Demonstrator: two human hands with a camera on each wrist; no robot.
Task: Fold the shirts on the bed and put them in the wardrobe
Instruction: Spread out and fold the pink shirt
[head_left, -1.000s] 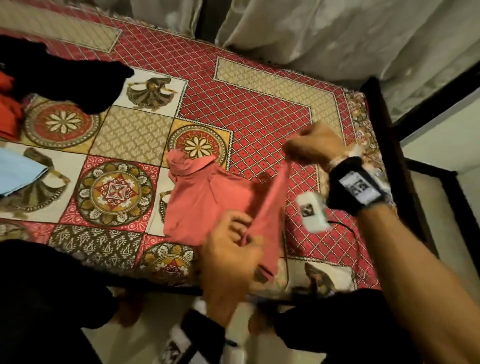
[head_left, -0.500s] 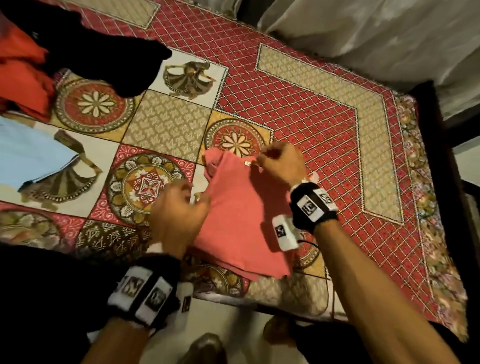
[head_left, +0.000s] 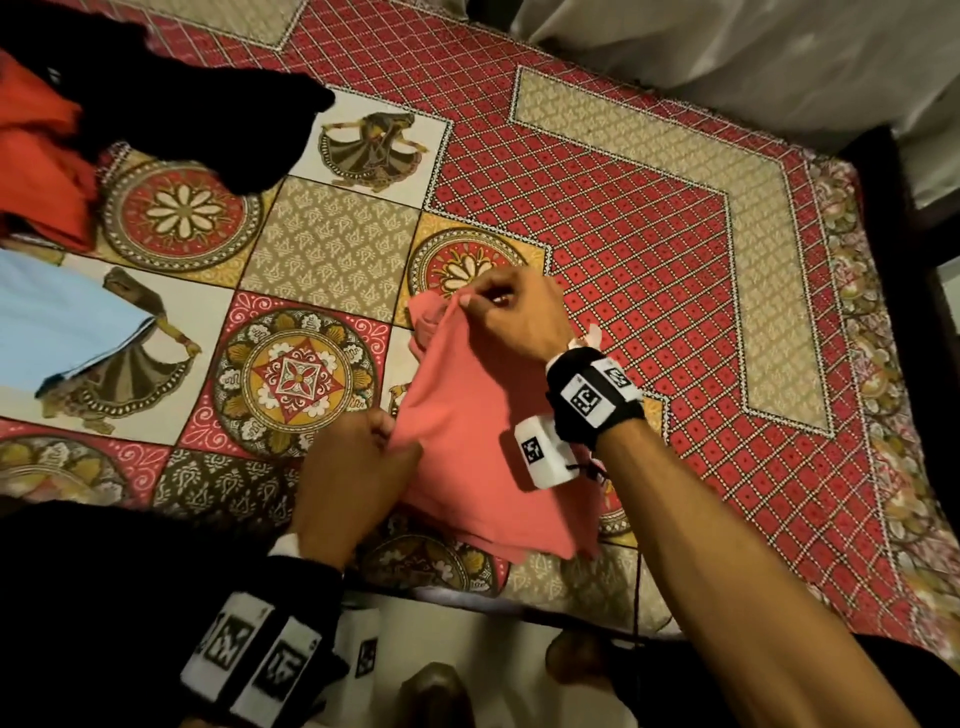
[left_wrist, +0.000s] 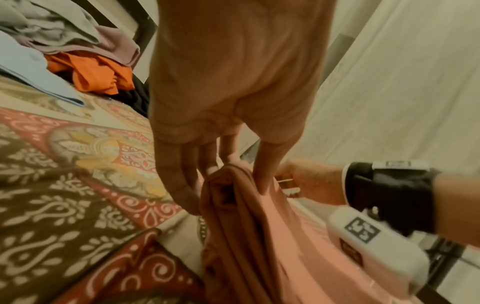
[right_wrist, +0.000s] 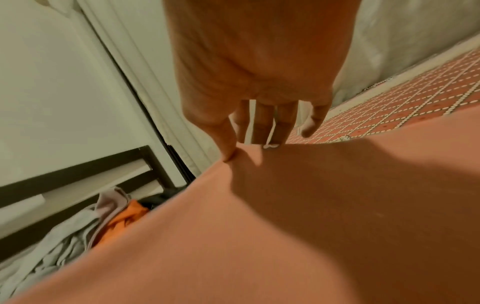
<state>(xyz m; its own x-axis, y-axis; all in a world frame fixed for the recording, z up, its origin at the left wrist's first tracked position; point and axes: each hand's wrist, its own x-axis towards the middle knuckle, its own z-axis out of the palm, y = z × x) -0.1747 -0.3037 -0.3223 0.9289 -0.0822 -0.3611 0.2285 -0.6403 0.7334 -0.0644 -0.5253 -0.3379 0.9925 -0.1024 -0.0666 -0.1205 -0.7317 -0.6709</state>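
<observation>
Shirt (head_left: 467, 415), pink, lies partly folded near the front edge of the bed (head_left: 649, 208), on the patterned bedspread (head_left: 332, 249). Right hand (head_left: 511, 312) pinches its far edge between thumb and fingers, at the collar end. Left hand (head_left: 348, 467) grips the bunched left edge, thumb on top, fingers underneath. Black garment (head_left: 197, 119), orange garment (head_left: 36, 156) and light blue garment (head_left: 47, 312) lie toward the bed's left side, well apart from the shirt.

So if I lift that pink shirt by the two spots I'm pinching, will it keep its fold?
Probably not. The pink shirt sags between the left hand and right hand, so it looks floppy. Its stacked layers would likely slide apart. It seems light, since fingertip pinches raise it.
</observation>
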